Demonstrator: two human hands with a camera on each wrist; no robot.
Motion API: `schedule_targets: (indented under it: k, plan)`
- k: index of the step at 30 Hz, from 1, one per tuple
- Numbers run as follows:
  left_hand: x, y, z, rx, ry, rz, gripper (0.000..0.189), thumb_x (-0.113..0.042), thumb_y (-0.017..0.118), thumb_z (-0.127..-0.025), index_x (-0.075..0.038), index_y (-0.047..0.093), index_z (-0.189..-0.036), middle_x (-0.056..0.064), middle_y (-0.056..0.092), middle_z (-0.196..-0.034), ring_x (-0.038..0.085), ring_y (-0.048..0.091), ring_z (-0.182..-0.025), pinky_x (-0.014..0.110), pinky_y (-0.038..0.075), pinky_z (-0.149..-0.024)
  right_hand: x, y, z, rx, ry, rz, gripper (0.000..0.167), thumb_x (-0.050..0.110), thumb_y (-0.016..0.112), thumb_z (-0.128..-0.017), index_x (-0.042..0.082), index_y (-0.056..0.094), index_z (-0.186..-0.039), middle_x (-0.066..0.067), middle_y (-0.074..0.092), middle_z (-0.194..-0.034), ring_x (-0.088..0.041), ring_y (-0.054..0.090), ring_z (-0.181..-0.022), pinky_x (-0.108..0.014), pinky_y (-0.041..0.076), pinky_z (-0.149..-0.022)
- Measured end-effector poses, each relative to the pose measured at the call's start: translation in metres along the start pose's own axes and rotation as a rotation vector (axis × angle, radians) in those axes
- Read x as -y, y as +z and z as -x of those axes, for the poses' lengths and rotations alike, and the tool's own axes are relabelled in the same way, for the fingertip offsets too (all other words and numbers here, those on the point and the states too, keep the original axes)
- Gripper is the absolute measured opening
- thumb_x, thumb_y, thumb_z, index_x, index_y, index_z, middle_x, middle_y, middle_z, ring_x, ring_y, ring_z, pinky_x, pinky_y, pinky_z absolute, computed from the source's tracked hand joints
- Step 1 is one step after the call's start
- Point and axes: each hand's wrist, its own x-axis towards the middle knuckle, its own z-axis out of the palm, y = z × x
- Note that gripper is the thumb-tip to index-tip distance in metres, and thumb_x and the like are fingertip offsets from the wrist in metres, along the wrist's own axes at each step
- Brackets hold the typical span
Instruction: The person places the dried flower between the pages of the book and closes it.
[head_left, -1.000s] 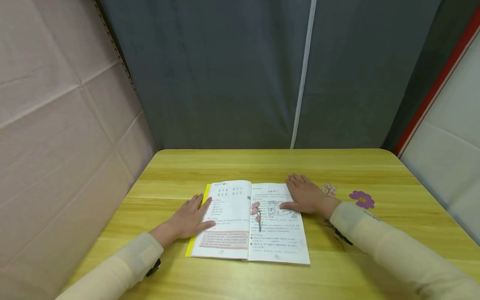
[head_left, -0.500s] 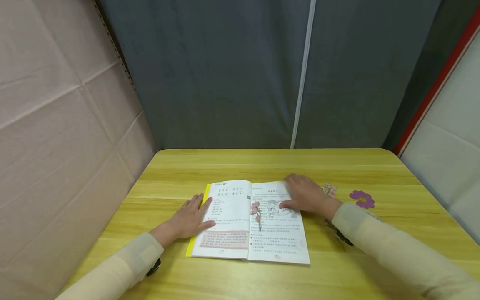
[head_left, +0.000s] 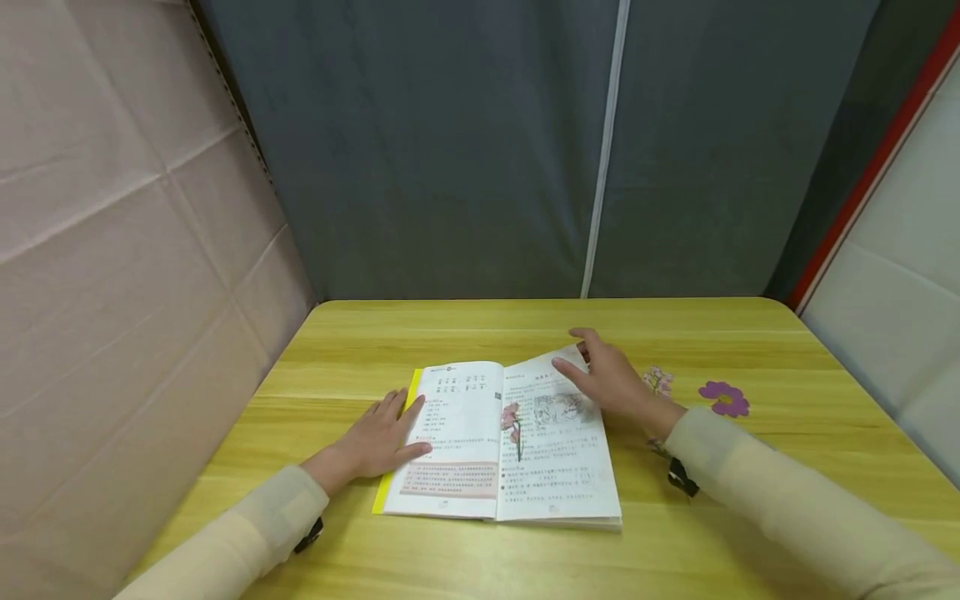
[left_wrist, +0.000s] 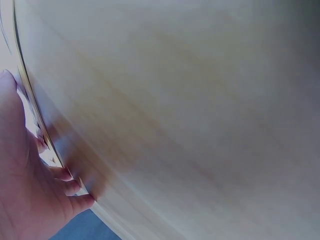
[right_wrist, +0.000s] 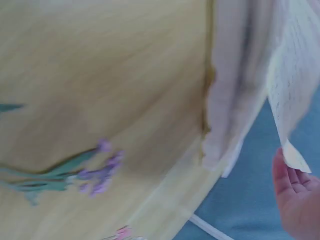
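An open book [head_left: 457, 417] with a yellow cover edge lies on the wooden table. My left hand [head_left: 375, 437] rests with straight fingers on the outer edge of the left page; the left wrist view shows its fingertips along the book's side. At the far right corner, my right hand [head_left: 613, 382] pinches a page [head_left: 570, 475] and holds that corner up. In the right wrist view the raised page [right_wrist: 296, 100] stands apart from the pages beneath. A pink flower sprig [head_left: 514, 427] lies on this page near the fold.
Right of the book lie a purple flower cutout [head_left: 723, 398] and a small pink flower sprig [head_left: 660, 381]. A purple-flowered sprig [right_wrist: 102, 172] with green leaves shows in the right wrist view. A dark curtain [head_left: 450, 167] hangs behind the table [head_left: 480, 325].
My right hand, earlier lying flat on the right page, has curled its fingers and lifted the page's far corner. The left hand has stayed in place.
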Motion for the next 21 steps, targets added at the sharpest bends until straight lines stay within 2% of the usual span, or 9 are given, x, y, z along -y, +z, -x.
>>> schedule_targets:
  k: [4, 9, 11, 16, 21]
  plan:
    - [-0.001, 0.000, 0.000, 0.003, -0.004, 0.000, 0.086, -0.064, 0.036, -0.097, -0.001, 0.023, -0.153, 0.032, 0.019, -0.153, 0.046, 0.022, -0.140, 0.059, 0.023, -0.109, 0.009, -0.004, -0.003, -0.042, 0.050, -0.141, 0.065, 0.041, 0.056, -0.099, -0.001, 0.036, -0.144, -0.022, 0.058, -0.116, -0.031, 0.056, -0.102, -0.045, 0.046, -0.083]
    - [-0.001, -0.001, 0.000, 0.009, -0.009, 0.003, 0.086, -0.064, 0.037, -0.097, -0.001, 0.022, -0.154, 0.032, 0.018, -0.153, 0.046, 0.021, -0.140, 0.058, 0.022, -0.109, 0.021, -0.005, -0.001, -0.016, 0.129, -0.351, 0.068, 0.042, 0.050, -0.101, 0.000, 0.026, -0.149, -0.027, 0.054, -0.131, -0.037, 0.057, -0.113, -0.048, 0.049, -0.089]
    - [-0.001, -0.001, 0.000, 0.009, -0.010, -0.002, 0.085, -0.064, 0.037, -0.097, -0.002, 0.022, -0.154, 0.032, 0.018, -0.153, 0.046, 0.021, -0.140, 0.058, 0.023, -0.109, 0.026, -0.003, 0.000, 0.007, 0.144, -0.446, 0.069, 0.043, 0.046, -0.102, -0.001, 0.025, -0.150, -0.029, 0.053, -0.131, -0.038, 0.059, -0.110, -0.047, 0.050, -0.088]
    - [0.000, 0.000, 0.000, 0.007, -0.012, -0.002, 0.086, -0.064, 0.036, -0.097, -0.002, 0.022, -0.154, 0.032, 0.019, -0.153, 0.046, 0.021, -0.140, 0.058, 0.023, -0.109, 0.042, 0.006, 0.005, 0.099, 0.094, -0.645, 0.061, 0.040, 0.035, -0.106, -0.007, 0.033, -0.145, -0.030, 0.057, -0.122, -0.038, 0.062, -0.104, -0.041, 0.053, -0.084]
    - [0.002, 0.001, 0.000, 0.014, -0.015, 0.003, 0.086, -0.065, 0.036, -0.096, -0.002, 0.022, -0.154, 0.032, 0.018, -0.154, 0.045, 0.020, -0.140, 0.058, 0.022, -0.109, 0.056, 0.018, 0.011, 0.254, 0.027, -0.685, 0.059, 0.036, 0.025, -0.109, -0.013, 0.041, -0.139, -0.031, 0.054, -0.129, -0.038, 0.060, -0.111, -0.044, 0.052, -0.087]
